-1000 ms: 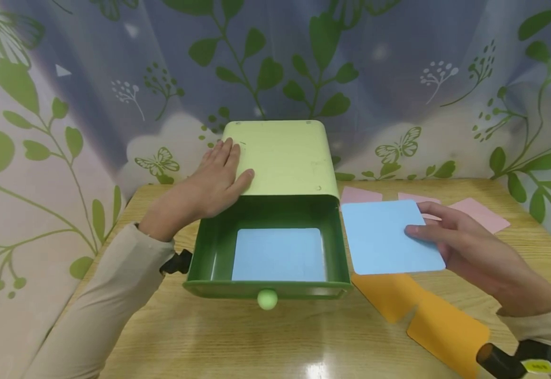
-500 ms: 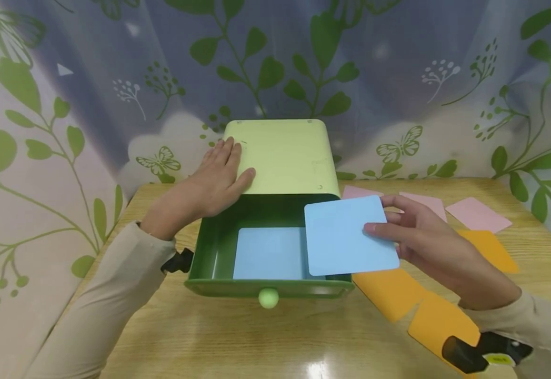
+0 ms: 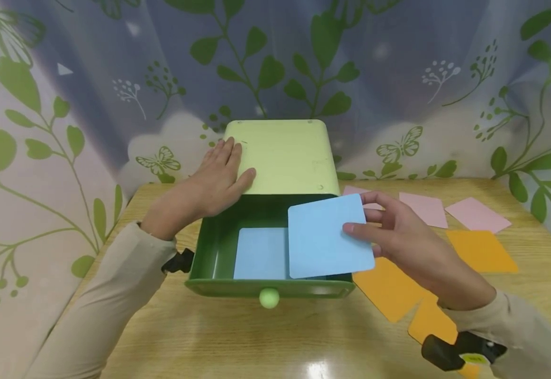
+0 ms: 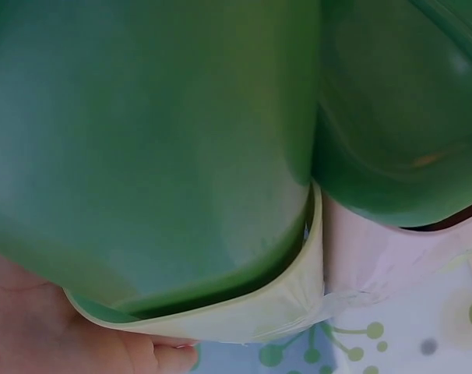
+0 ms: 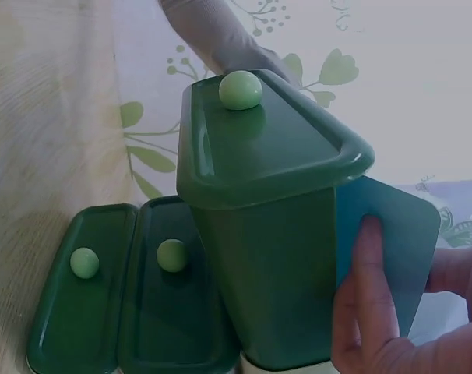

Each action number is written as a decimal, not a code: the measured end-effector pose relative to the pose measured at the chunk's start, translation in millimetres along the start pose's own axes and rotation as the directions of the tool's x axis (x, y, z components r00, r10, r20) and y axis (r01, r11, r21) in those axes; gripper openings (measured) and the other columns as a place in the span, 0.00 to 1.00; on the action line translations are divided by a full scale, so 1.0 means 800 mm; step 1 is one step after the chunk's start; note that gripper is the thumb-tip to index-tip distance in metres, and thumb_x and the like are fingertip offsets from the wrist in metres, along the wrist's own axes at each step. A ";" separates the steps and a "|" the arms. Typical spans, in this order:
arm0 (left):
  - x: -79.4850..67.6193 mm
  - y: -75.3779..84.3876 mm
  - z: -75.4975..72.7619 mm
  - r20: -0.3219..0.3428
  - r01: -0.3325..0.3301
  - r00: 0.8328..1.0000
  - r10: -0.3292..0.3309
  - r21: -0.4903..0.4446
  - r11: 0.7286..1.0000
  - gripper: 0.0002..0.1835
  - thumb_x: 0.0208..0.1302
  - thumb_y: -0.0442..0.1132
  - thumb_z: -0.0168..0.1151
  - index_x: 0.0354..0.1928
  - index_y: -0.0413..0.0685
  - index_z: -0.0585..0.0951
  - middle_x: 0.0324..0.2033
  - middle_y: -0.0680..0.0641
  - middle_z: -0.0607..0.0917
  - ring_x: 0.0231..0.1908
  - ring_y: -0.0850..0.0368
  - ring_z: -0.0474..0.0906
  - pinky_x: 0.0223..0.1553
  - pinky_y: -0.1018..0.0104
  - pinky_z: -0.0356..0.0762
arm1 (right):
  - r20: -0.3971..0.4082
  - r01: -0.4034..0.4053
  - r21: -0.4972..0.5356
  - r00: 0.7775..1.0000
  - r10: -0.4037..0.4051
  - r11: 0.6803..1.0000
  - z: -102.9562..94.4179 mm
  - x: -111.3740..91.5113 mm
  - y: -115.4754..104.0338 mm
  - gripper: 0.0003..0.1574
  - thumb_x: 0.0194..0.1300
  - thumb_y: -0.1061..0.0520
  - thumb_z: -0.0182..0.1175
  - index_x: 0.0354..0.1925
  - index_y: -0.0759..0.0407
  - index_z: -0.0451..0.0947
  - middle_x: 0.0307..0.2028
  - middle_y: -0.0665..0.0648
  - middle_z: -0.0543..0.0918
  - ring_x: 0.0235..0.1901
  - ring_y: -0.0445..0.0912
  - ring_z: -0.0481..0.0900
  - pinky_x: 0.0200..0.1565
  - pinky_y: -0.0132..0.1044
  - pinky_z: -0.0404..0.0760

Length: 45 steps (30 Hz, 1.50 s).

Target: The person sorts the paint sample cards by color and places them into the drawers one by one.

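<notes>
My left hand [image 3: 213, 181] rests flat, fingers straight, on the pale green top of a small drawer cabinet [image 3: 287, 155]. The dark green top drawer [image 3: 214, 250] is pulled out, with a round light green knob [image 3: 269, 298] at its front. A blue card [image 3: 261, 252] lies flat inside. Over the drawer's right half, my right hand [image 3: 410, 242] pinches another blue card [image 3: 320, 237] by its right edge, thumb on top. From the right wrist view, this held card [image 5: 403, 241] reaches in past the drawer's side wall, so its far part is hidden.
Several orange cards [image 3: 389, 289] lie on the wooden table [image 3: 199, 337] to the right, partly under my right arm. Pink cards [image 3: 423, 209] lie behind them. Two lower drawers [image 5: 80, 304] of the cabinet are closed. A leaf-patterned curtain [image 3: 275, 63] hangs behind.
My right hand has moved left with the blue card, from beside the drawer to above its right half, covering part of the card inside. My left hand has stayed in place.
</notes>
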<state>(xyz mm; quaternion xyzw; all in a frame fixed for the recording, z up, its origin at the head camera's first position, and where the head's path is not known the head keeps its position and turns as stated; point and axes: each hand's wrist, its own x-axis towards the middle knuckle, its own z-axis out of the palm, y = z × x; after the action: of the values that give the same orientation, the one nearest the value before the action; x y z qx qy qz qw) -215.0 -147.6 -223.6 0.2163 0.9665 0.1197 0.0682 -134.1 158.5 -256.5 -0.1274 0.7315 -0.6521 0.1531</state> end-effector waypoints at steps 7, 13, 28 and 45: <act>-0.002 0.001 -0.001 -0.004 0.002 1.000 -0.002 0.006 1.000 0.40 0.76 0.57 0.24 0.73 0.32 0.33 0.73 0.33 0.29 0.72 0.41 0.22 0.71 0.48 0.25 | 0.001 0.008 -0.075 1.000 -0.008 0.997 0.009 -0.002 -0.015 0.39 0.66 0.58 0.62 0.68 0.63 0.54 0.59 0.65 0.72 0.42 0.50 0.84 0.40 0.44 0.83; -0.001 0.001 0.000 0.001 0.005 1.000 -0.005 0.000 1.000 0.40 0.76 0.57 0.24 0.73 0.32 0.33 0.73 0.34 0.29 0.72 0.41 0.22 0.71 0.48 0.25 | 0.044 -0.026 -0.153 0.998 0.033 0.988 0.030 0.005 -0.031 0.43 0.64 0.52 0.64 0.69 0.60 0.54 0.58 0.66 0.73 0.44 0.52 0.80 0.42 0.44 0.82; 0.000 -0.001 0.002 0.002 0.004 1.000 -0.004 -0.014 1.000 0.40 0.76 0.57 0.25 0.73 0.33 0.33 0.73 0.35 0.28 0.72 0.42 0.20 0.71 0.49 0.25 | 0.068 0.261 -0.310 0.965 -0.253 0.914 0.048 0.004 -0.026 0.39 0.64 0.65 0.63 0.68 0.59 0.57 0.51 0.64 0.71 0.40 0.51 0.82 0.35 0.41 0.85; 0.000 0.001 0.001 0.013 0.016 1.000 -0.016 -0.007 1.000 0.40 0.76 0.58 0.23 0.73 0.33 0.32 0.73 0.35 0.28 0.72 0.42 0.20 0.71 0.48 0.25 | 0.151 0.490 -0.859 0.517 -0.843 0.147 0.079 -0.046 0.003 0.23 0.74 0.45 0.47 0.33 0.61 0.76 0.29 0.51 0.76 0.28 0.43 0.73 0.28 0.32 0.77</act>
<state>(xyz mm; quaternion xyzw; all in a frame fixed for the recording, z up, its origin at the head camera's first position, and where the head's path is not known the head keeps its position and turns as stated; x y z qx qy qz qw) -214.8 -146.8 -223.9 0.2092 0.9673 0.1211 0.0761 -75.6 115.3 -263.2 -0.3751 0.8136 -0.2283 -0.3810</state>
